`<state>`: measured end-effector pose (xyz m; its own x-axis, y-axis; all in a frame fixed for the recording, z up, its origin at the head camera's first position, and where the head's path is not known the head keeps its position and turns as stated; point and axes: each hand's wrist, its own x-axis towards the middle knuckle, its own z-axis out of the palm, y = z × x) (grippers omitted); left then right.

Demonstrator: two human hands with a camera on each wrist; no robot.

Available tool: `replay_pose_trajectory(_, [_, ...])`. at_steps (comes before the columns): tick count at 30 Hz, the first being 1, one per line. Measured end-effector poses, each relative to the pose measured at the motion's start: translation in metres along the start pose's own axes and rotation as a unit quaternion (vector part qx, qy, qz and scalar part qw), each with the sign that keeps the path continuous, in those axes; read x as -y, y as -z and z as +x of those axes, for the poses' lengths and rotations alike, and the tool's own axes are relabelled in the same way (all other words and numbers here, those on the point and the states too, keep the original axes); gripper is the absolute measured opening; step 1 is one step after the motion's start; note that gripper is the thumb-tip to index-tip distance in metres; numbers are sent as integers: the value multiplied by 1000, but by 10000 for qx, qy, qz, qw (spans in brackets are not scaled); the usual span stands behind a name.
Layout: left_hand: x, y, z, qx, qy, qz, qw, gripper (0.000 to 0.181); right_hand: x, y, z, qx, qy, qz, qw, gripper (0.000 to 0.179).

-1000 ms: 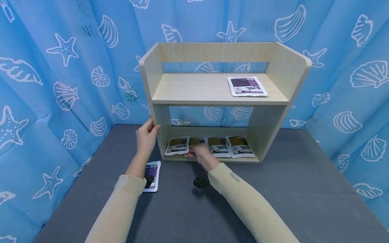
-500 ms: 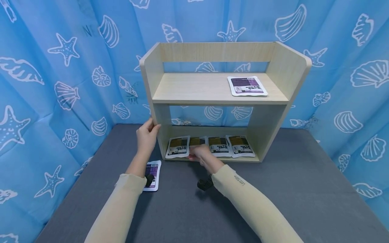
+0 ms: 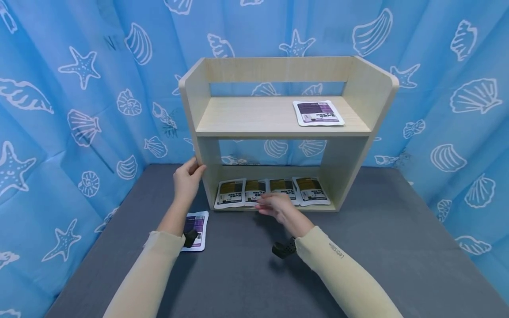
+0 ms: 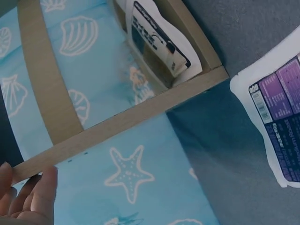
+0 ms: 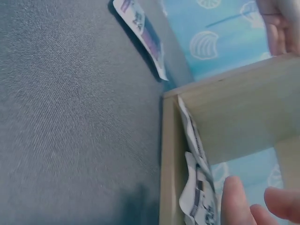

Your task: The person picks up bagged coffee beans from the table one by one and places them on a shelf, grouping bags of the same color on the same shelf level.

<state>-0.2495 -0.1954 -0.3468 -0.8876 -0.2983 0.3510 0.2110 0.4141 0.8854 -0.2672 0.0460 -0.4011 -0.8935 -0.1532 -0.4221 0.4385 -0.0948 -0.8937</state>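
Note:
A pale wooden two-tier shelf stands at the back. On its lower board several brown-and-white pouches lie in a row, the leftmost pouch next to the left side panel. My left hand holds the front edge of that panel between thumb and fingers. My right hand is in front of the row with its fingers loosely extended and nothing held; it partly covers the middle pouches. In the right wrist view, the right fingers show beside two pouches, apart from them.
One purple-and-white pouch lies on the upper board, toward the right. Another purple pouch lies on the grey table, partly behind the left wrist and its black camera. A blue shell-print curtain hangs behind.
My right hand has let go of the leftmost pouch and drawn back to the right, uncovering more of the second pouch. The leftmost pouch now lies flatter. My left hand keeps its hold.

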Motion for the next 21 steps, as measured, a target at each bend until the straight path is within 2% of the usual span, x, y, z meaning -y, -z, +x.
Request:
replay_pose_trajectory(7, [-1,10,-7,116,404,-237,9988,40,4,26,-21,-135,186,46,9997,42])
replay_pose_trajectory(12, [1,18,-20,183,272,-456,9984,41,10,42,-33,-384,446,83,9982,43])
replay_pose_trajectory(14, [3,22,-24,214,272,-451,9984,41,13,48,-37,-491,564,105,9971,43])
replay_pose_trajectory(21, [11,34,-35,463,684,-263,9962,43,21,76,-52,-793,913,172,9925,43])
